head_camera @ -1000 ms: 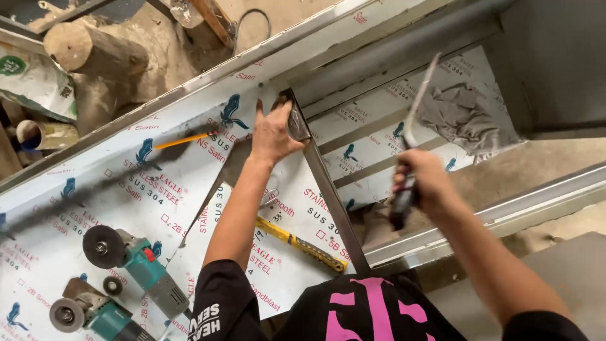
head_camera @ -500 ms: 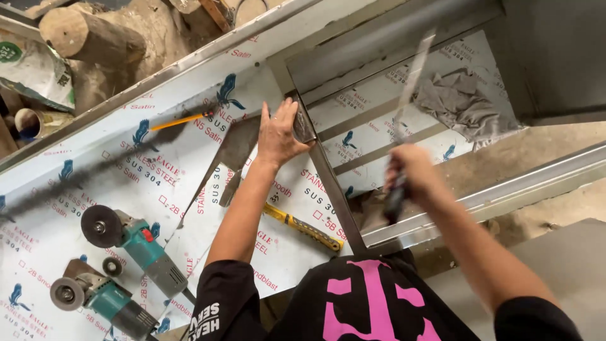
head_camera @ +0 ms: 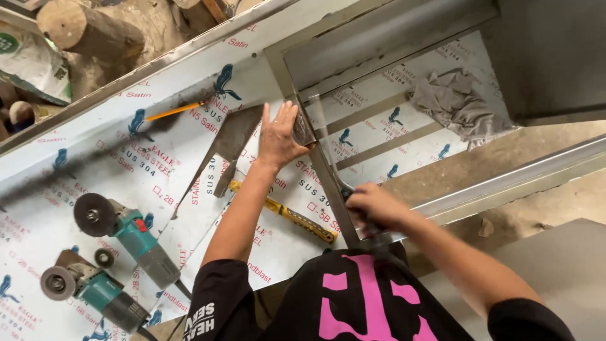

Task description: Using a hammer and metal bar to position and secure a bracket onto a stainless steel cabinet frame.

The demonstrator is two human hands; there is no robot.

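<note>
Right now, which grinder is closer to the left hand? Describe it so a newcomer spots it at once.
Start at the big film-covered steel sheet left of the left hand. Two teal angle grinders lie near its lower left corner. The one wanted is the upper grinder, nearer the forearm; its dark flat disc is wider than the lower grinder's greyer wheel.

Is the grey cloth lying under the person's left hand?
No, the grey cloth lies crumpled far off at the upper right, while the left hand presses flat on the metal bar.

light: bright, even daylight | shadows: soft | blur: right hand (head_camera: 372, 205), perhaps motion | glare: mild on steel
</note>
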